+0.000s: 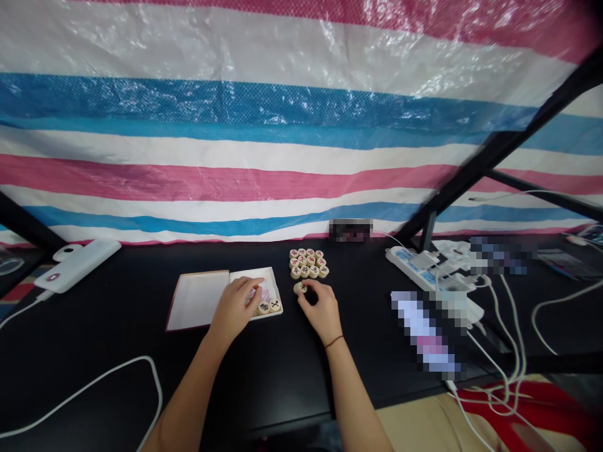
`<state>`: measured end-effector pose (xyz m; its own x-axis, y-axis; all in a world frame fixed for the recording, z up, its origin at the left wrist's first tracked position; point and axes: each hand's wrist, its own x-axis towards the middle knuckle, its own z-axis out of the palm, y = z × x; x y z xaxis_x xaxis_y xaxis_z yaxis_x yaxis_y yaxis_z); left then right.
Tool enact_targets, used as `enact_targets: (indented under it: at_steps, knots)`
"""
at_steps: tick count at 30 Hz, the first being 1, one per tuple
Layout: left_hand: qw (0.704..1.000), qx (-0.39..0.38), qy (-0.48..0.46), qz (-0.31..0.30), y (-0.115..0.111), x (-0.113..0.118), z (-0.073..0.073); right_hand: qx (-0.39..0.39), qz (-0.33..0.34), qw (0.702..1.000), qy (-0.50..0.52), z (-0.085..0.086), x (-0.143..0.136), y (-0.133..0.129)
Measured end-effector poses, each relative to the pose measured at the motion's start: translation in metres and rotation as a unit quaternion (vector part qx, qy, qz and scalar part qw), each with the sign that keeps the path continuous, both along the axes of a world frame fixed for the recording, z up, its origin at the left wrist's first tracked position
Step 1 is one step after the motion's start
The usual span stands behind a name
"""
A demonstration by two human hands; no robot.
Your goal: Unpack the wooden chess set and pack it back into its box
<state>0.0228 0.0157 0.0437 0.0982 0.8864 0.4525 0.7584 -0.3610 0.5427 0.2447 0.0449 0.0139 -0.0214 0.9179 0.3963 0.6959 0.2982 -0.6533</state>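
Between the thumb and fingers of my right hand (321, 309) is a round xiangqi piece (300, 287) with a dark character, low over or on the black table. Just beyond it, xiangqi pieces (305, 260) stand in a block of rows, red characters at the back and dark ones in front. My left hand (237, 306) hovers over an open white box (277, 285), thumb and fingers apart and curved, with nothing visible in them. Several xiangqi pieces (269, 306) lie in the box's front right part; my left hand hides some of its inside.
The box's lid (198, 301) lies folded out to the left. A power strip (409, 267) with plugs and cables is at the right, near a blurred-out flat object (424, 333). A white device (80, 267) lies far left. A striped sheet (264, 182) hangs behind the table (273, 383).
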Motion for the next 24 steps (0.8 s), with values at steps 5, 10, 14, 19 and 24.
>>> enact_targets:
  at_steps: [5,10,14,19,24]
  knots:
    - [1.000,-0.015,0.000,-0.007,0.000,0.002,-0.002,-0.005,0.013,0.999,-0.043,-0.003,-0.004,0.000]
    - [1.000,-0.016,0.002,-0.008,0.000,0.000,-0.002,-0.011,-0.001,0.998,-0.058,-0.006,-0.005,0.004]
    - [1.000,-0.019,0.007,-0.008,0.000,0.001,-0.002,-0.012,-0.007,0.998,-0.066,-0.009,-0.007,0.008]
    - [1.000,-0.019,0.007,-0.002,0.002,-0.004,0.001,-0.002,-0.003,0.998,-0.065,-0.010,-0.007,0.010]
    - [0.999,-0.014,0.028,0.014,0.000,-0.025,0.004,0.057,-0.018,0.997,-0.051,0.008,-0.014,-0.002]
